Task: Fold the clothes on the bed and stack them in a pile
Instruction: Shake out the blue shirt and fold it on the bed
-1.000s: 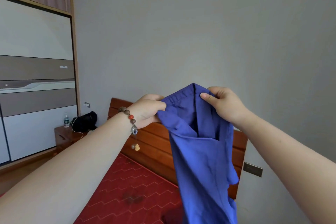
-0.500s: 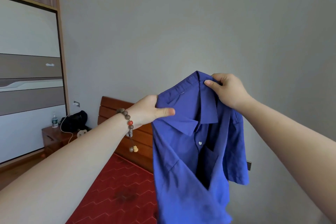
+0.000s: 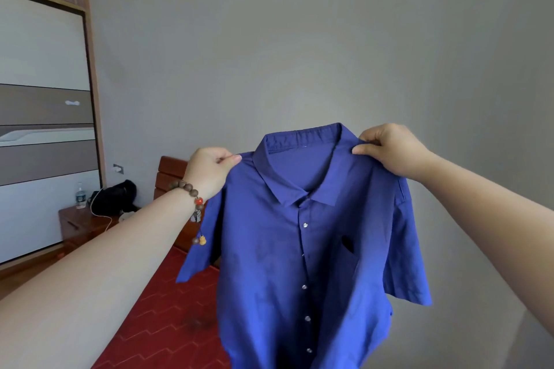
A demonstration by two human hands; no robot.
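While we hold it up in the air, the blue shirt (image 3: 302, 249) hangs spread out with its buttoned front toward us, collar at the top and both short sleeves drooping at its sides. Our left hand (image 3: 209, 169) pinches the shirt's shoulder on one side of the collar, and our right hand (image 3: 386, 148) pinches the shoulder on the other side, fingers curled over the cloth. A bead bracelet (image 3: 192, 198) circles the left wrist just below that hand. Beneath the shirt lies the bed (image 3: 162, 320) with its red cover, and the wooden headboard (image 3: 172, 172) shows behind the shirt's left sleeve. Farther out from the shirt, past the headboard, a nightstand (image 3: 81, 226) carries a black bag (image 3: 115, 196) and a water bottle (image 3: 80, 196).
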